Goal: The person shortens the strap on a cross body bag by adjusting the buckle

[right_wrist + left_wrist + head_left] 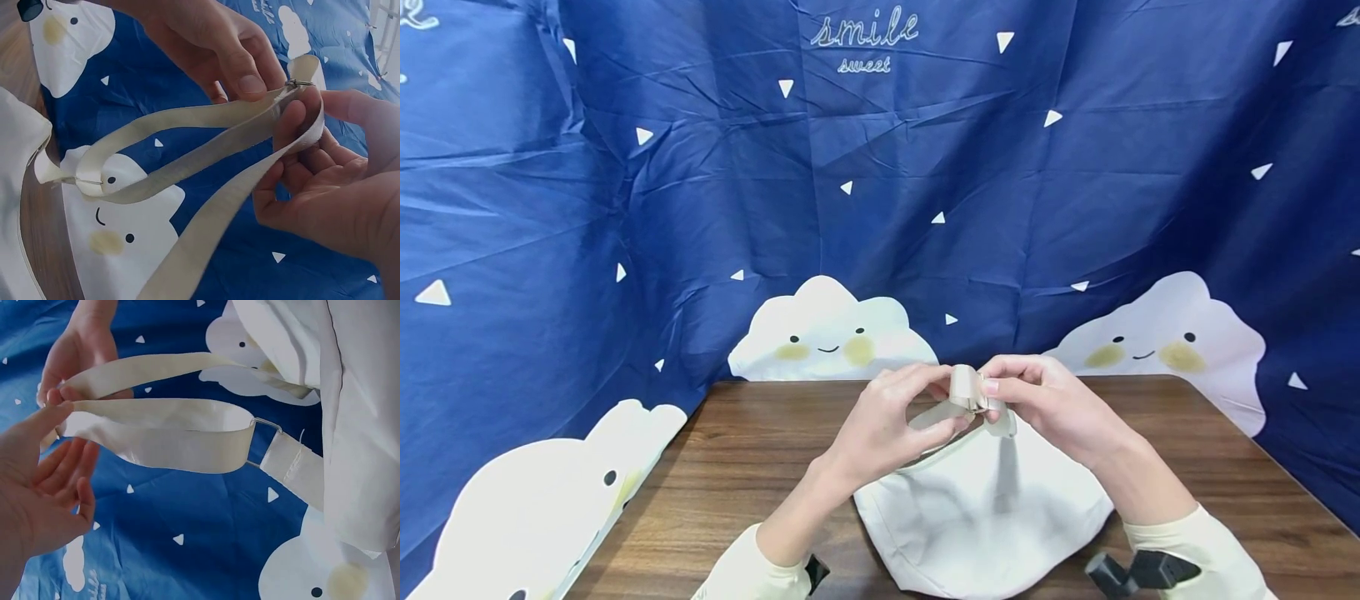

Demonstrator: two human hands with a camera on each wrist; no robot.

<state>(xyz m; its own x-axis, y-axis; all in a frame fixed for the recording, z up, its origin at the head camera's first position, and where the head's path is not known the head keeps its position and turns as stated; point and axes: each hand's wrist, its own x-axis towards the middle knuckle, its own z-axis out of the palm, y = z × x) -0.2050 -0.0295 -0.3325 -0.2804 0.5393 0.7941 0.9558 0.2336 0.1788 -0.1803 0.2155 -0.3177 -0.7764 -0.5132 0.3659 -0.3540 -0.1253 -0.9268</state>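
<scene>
A white fabric bag (pixel 992 508) rests on the table, its cream strap (pixel 964 387) raised above it. My left hand (pixel 887 421) pinches the strap between thumb and fingertips. Close beside it, my right hand (pixel 1052 400) grips the strap at a thin metal slider buckle (pixel 300 82). Past the buckle the strap bends into a small loop (pixel 305 65). In the left wrist view, a longer loop of strap (pixel 181 450) runs through a metal ring (pixel 267 425) on a short tab (pixel 292 464) joined to the bag.
The bag stands on a brown wood-grain table (pixel 760 442). A blue cloth (pixel 880 167) with white triangles and smiling clouds hangs behind and along the sides. Each wrist wears a dark device, such as the black camera mount (pixel 1157 571) on the right sleeve.
</scene>
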